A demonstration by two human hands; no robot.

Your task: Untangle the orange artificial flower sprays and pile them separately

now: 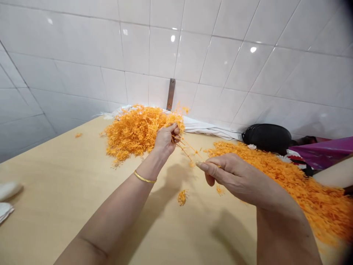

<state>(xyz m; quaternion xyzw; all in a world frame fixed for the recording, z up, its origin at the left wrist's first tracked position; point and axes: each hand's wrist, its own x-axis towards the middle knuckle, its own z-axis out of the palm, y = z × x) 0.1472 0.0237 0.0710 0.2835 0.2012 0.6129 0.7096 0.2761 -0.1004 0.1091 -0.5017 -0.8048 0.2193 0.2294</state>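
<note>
My left hand (166, 140) is closed round the stems of an orange plastic-looking flower sprig (185, 150). The stem ends stick out to the right of the fist, and orange tufts show above it. Behind this hand lies a big heap of similar orange sprigs (135, 129). My right hand (234, 176) is beside the stem ends, thumb and fingers pressed together. What it pinches, if anything, is hidden. A loose orange floret (182, 197) lies on the table between my forearms, and a smaller orange piece (220, 190) rests by my right fingers.
A long pile of orange pieces (275, 165) spreads along the right side of the pale table (68, 173). Behind it sit a black pouch (267, 137) and purple sheeting (325, 152). White cloth (206, 126) runs along the tiled wall (91, 40). Whitish objects (9, 190) lie at the left edge.
</note>
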